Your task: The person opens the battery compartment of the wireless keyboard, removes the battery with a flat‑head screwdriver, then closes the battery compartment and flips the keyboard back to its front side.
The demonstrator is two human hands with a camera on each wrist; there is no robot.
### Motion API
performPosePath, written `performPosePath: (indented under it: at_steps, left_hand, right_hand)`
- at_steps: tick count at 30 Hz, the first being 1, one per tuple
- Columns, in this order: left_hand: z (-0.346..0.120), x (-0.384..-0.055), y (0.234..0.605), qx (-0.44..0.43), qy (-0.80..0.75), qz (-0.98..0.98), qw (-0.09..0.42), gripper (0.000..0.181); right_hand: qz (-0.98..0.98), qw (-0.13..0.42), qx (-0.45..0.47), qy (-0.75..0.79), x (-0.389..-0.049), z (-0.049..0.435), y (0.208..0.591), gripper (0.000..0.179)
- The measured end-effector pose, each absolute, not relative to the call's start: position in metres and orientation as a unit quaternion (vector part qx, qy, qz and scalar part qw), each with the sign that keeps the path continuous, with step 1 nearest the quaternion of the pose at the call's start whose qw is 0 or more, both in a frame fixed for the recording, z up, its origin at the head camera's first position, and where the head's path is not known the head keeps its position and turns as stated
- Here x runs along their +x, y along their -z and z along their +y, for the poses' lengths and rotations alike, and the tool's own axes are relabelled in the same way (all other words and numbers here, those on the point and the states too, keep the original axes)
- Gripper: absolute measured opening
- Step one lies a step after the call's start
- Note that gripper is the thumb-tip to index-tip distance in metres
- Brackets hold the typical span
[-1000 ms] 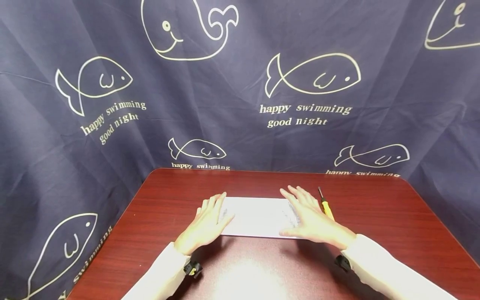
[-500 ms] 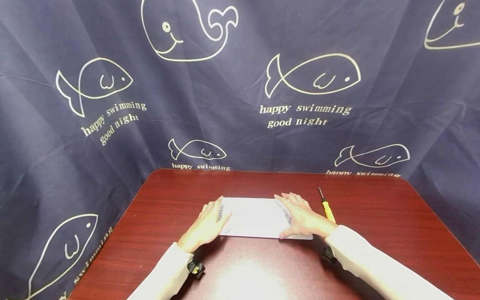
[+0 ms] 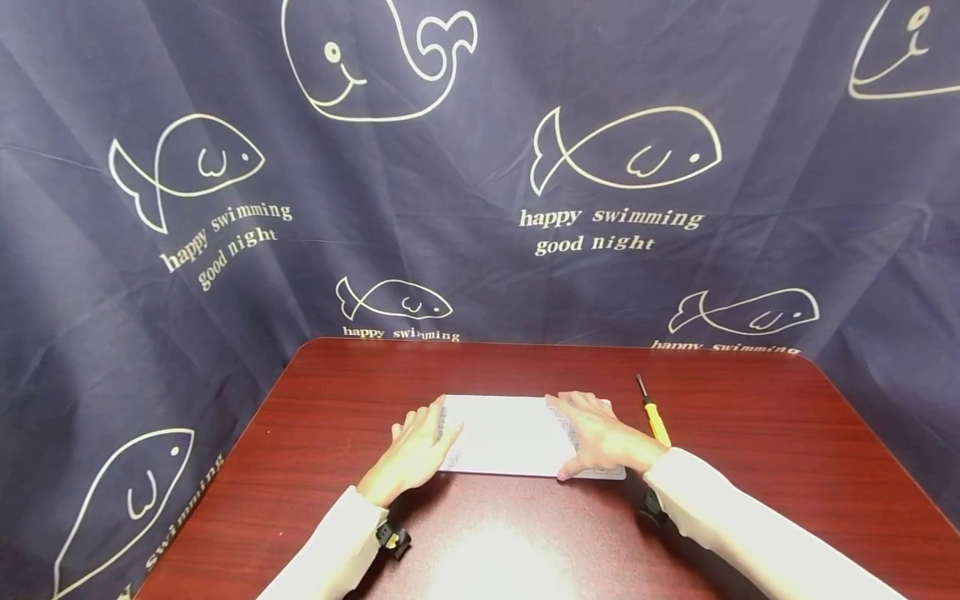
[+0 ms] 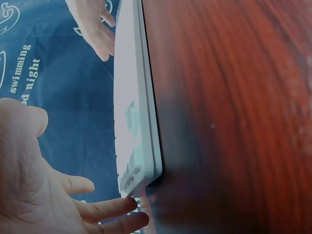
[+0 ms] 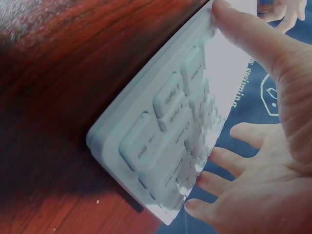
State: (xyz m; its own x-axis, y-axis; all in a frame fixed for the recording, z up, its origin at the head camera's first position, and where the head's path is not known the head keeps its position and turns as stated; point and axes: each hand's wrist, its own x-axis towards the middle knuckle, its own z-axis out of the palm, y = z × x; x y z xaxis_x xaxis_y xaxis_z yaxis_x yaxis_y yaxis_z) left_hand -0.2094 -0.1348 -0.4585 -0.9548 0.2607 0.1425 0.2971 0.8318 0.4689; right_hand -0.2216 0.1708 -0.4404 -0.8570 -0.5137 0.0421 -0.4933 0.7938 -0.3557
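Observation:
A white keyboard lies flat on the table, long side towards me, its middle washed out by glare. My left hand is at its left end, fingers loosely extended; in the left wrist view the fingertips reach the end's edge. Over the right part lies my right hand, spread, with its thumb at the near edge. Its other fingers stretch towards the far edge, relaxed. Printed keys show at the right end. Whether the fingers press keys, I cannot tell.
A screwdriver with a yellow handle lies right of the keyboard, its shaft pointing away. The reddish-brown table ends at the back against a dark blue curtain with fish drawings. A black wrist camera sits below the left sleeve.
My right hand has moved left and settled lower over the keyboard, uncovering its right end and more of the screwdriver handle. The left hand has shifted slightly; the keyboard stays put.

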Motion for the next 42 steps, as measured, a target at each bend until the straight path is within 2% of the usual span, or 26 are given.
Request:
performPosePath:
  at_steps: [9,15,22,31,42]
  left_hand:
    - [-0.134,-0.215,0.461,-0.151,0.301,-0.941,0.02,0.067]
    - [-0.131,-0.218,0.46,-0.128,0.35,-0.928,0.026,0.06]
    - [-0.13,-0.217,0.452,-0.139,0.383,-0.909,0.089,0.053]
    - [-0.138,-0.219,0.423,-0.211,0.458,-0.847,0.168,0.046]
    - [-0.148,-0.224,0.378,-0.321,0.541,-0.747,0.212,0.055]
  right_hand:
    - [0.947,0.007,-0.271,0.174,-0.22,0.17,0.442,0.108]
    - [0.948,-0.001,-0.27,0.169,-0.221,0.171,0.444,0.107]
    - [0.941,-0.016,-0.282,0.184,-0.223,0.176,0.444,0.107]
    - [0.918,-0.034,-0.311,0.244,-0.223,0.183,0.441,0.107]
    - [0.885,-0.032,-0.322,0.336,-0.223,0.163,0.439,0.111]
